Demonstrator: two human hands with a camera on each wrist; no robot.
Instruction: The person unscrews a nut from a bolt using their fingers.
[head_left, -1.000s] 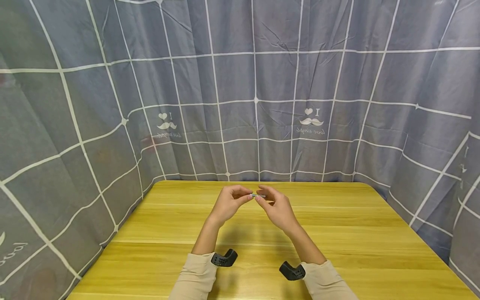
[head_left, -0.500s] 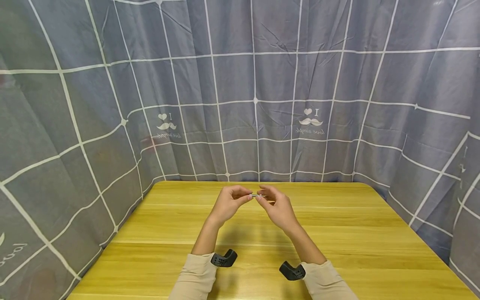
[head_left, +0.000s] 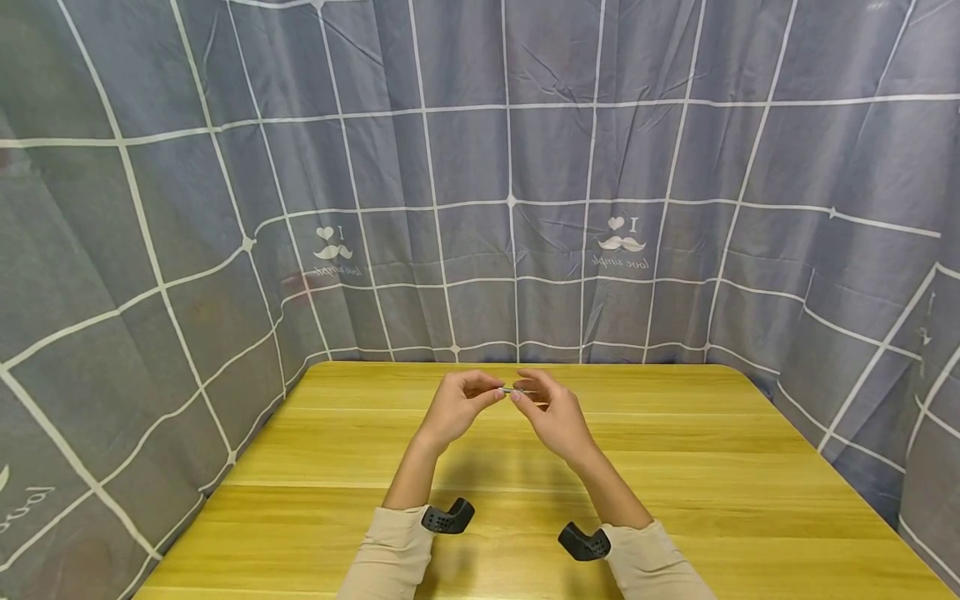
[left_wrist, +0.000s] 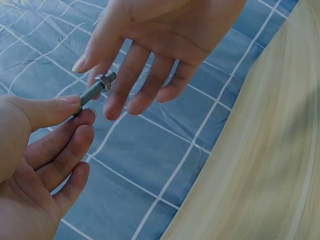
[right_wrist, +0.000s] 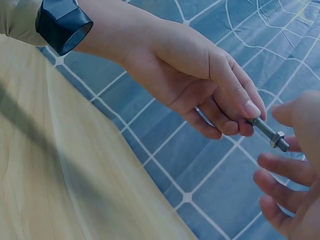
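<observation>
My left hand (head_left: pixel 453 408) pinches the head end of a metal bolt (left_wrist: pixel 89 94) between thumb and forefinger, its other fingers loosely bent. The bolt is held above the table, and its threaded end points toward my right hand (head_left: pixel 558 421). A hex nut (right_wrist: pixel 276 138) sits on the thread close to the bolt's free end. In the left wrist view, the right thumb is apart from the nut while the forefinger lies behind it, partly hidden. The remaining right fingers hang spread and relaxed beyond the bolt.
Below both hands lies a yellow wood-grain table (head_left: pixel 337 467). A grey curtain (head_left: pixel 472 167) with white grid lines surrounds its back and sides. Black wrist cameras, the left one (head_left: pixel 448 517) and the right one (head_left: pixel 585 542), sit at the beige sleeves.
The right thumb and fingertips shift slightly along the bolt, a little rightward and then back left. My left hand and the bolt stay in place.
</observation>
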